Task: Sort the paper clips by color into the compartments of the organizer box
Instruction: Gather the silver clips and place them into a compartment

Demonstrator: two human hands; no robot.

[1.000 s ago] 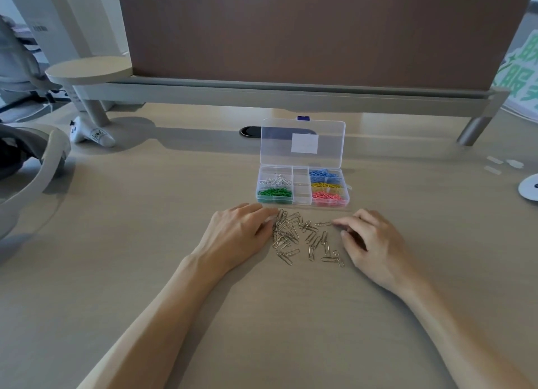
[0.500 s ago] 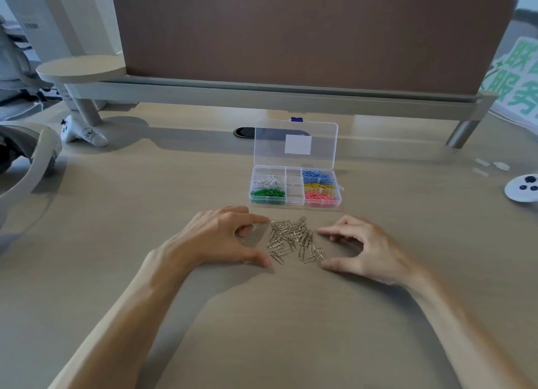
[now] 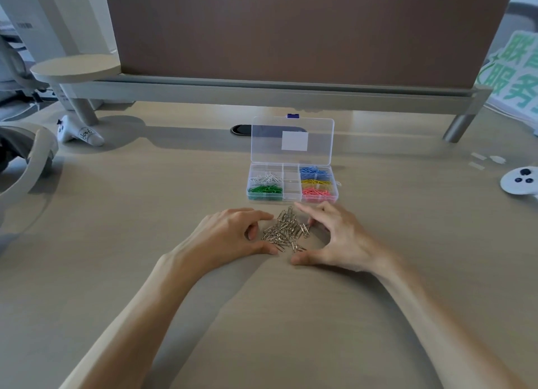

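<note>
**Operator:** How far am I with the sorting?

**Observer:** You are nearly at the end, I think. The organizer box [image 3: 292, 182] stands open on the desk [image 3: 262, 316], just behind your hands. It already has white clips [image 3: 266, 177] and green clips [image 3: 265, 189] on its left side, and blue clips [image 3: 314, 171], yellow clips [image 3: 316, 182] and pink clips [image 3: 316, 191] on its right side. The middle compartments look empty. What is left is the silver clips [image 3: 286, 231], which lie in one heap on the desk.

**Operator:** And my hands?

**Observer:** Your left hand [image 3: 230, 234] and your right hand [image 3: 340, 237] curve around the heap from both sides. The fingers make a wide arc with the tips on the desk, and they pinch no clip.

**Operator:** What has changed?

**Observer:** One second ago the silver clips were spread loosely and your hands were further apart. Now the heap is tight, and your thumbs almost meet in front of it.
</note>
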